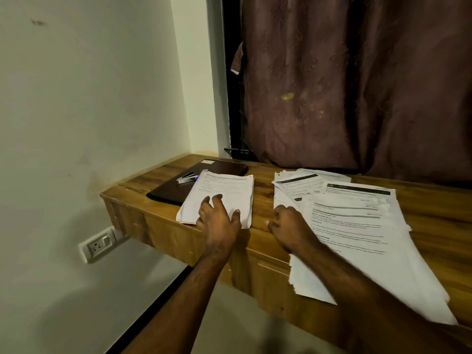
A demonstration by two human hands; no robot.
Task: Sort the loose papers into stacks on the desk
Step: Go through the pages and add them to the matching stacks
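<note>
Both hands are down on the wooden surface [260, 190]. The left hand [219, 219] lies flat on a neat stack of papers [224, 190], with its fingers spread apart and straight, pressing on the near end of the stack. This stack sits on the left part of the surface, and its far left corner lies over a dark flat laptop [178, 185].

The right hand [290, 227] rests at the left edge of a messy pile of loose papers [357, 226]. Its fingers are bent a little and touch the papers, but I cannot tell if they pinch a sheet. The loose papers are spread over the right part of the surface, and some hang over the near edge. More sheets [301, 182] lie fanned out behind them, near the curtain [357, 85].

On the laptop, just beside the neat stack, lie a small stapler [186, 177] and a blue pen [194, 178].

A brown curtain hangs behind the surface. On the white wall [89, 98] to the left, lower than the surface, is a plug socket [98, 246].
</note>
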